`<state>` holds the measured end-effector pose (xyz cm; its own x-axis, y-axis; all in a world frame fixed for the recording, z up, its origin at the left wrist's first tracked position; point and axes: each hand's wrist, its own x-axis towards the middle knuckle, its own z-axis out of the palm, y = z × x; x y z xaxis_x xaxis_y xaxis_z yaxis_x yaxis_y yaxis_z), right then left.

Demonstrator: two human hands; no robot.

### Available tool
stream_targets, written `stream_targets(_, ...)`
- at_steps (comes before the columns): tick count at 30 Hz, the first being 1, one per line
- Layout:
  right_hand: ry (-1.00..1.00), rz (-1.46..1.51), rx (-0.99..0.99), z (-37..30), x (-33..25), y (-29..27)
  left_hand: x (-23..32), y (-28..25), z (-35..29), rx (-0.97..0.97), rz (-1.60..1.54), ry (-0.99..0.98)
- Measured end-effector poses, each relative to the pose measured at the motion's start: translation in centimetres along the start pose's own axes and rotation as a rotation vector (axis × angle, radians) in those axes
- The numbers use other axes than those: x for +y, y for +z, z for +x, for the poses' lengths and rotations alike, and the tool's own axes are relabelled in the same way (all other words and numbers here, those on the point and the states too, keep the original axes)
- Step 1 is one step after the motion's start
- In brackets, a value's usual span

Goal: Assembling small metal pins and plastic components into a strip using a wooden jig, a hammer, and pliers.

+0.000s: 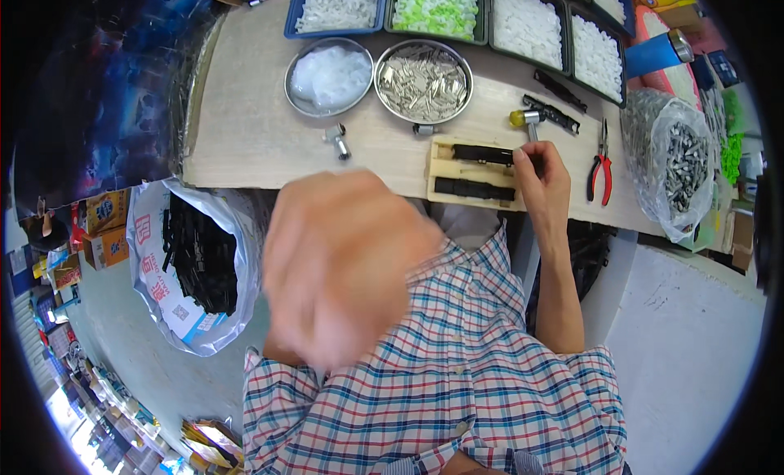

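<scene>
My left hand [339, 263] is raised close to the camera, large and blurred, fingers curled; whether anything is in it cannot be told. My right hand [543, 177] rests at the table's front edge, gripping the handle of a small hammer [527, 120] with a yellow and metal head. Just left of that hand sits a wooden jig [469, 174] carrying two black bar-shaped parts.
Two metal bowls hold white plastic pieces [329, 75] and metal pieces [423, 81]. Trays of white and green parts [434, 9] line the far edge. Red-handled pliers [601, 165], a clear bag of metal parts [674, 160], and a sack of black parts [196, 254] on the floor.
</scene>
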<state>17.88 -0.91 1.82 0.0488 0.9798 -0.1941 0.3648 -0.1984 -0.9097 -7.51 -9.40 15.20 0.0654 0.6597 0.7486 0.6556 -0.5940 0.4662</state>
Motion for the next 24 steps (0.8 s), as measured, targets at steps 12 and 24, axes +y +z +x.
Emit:
stream_targets(12, -0.725, -0.744, 0.077, 0.8, 0.2, 1.8, 4.4, -6.1, 0.7, -0.285, 0.094, -0.237)
stream_targets(24, -0.841, -0.636, -0.100, 1.4, -1.6, 2.3, -6.1, 7.0, -7.9, -0.116, -0.036, -0.576)
